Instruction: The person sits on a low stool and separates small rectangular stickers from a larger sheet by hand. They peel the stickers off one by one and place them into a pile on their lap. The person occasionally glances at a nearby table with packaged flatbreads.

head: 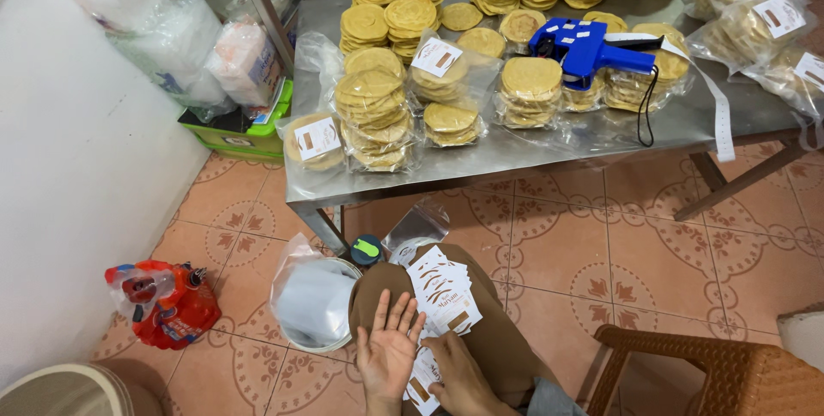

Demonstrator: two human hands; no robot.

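Left hand [388,346] lay palm up on the lap, fingers spread flat, holding nothing. Right hand [459,373] rested palm down on the fanned stack of white label cards [445,294] across the thigh, fingers curled onto the lower cards; grip unclear. Steel table [515,151] ahead carried bagged round yellow wafers [376,111] and a blue price-label gun [586,48]. Bucket lined with a plastic bag [313,303] sat just left of the knee.
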